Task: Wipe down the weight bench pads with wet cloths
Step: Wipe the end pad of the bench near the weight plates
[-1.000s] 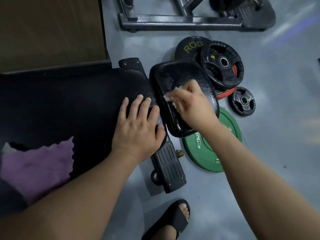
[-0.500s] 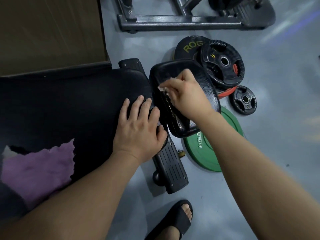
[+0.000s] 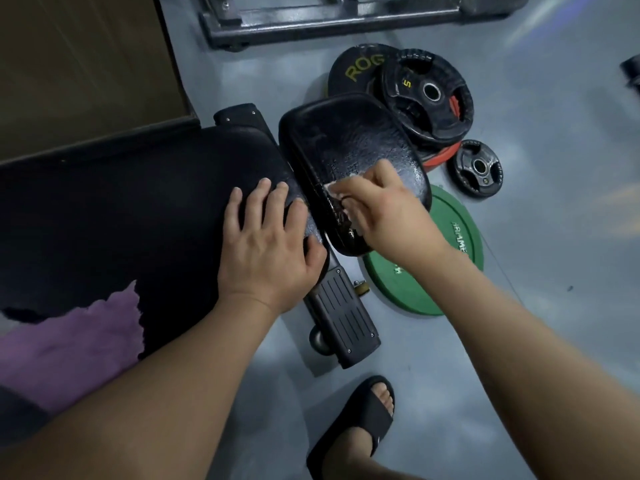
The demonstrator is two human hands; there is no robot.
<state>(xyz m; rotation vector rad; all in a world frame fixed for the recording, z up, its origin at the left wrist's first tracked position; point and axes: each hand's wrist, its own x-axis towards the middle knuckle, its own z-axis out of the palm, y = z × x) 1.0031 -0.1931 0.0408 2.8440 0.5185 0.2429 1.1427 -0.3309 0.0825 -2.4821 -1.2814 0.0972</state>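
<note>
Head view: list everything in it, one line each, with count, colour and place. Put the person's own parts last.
long bench pad: 1, black, left half
seat pad: 1, glossy black, centre
white cloth: 1, white, on the seat pad's near edge
purple cloth: 1, purple, on the long bench pad, lower left
bench base: 1, black, on the floor below the pads
black plates: 3, black, on the floor beyond the seat pad
red plate: 1, red, under the black stack
green plate: 1, green, on the floor, partly hidden by the seat pad
metal frame: 1, grey, top
sandal: 1, black, bottom, on a foot
left hand: 1, flat on the long bench pad
right hand: 1, pinching the white cloth
</note>
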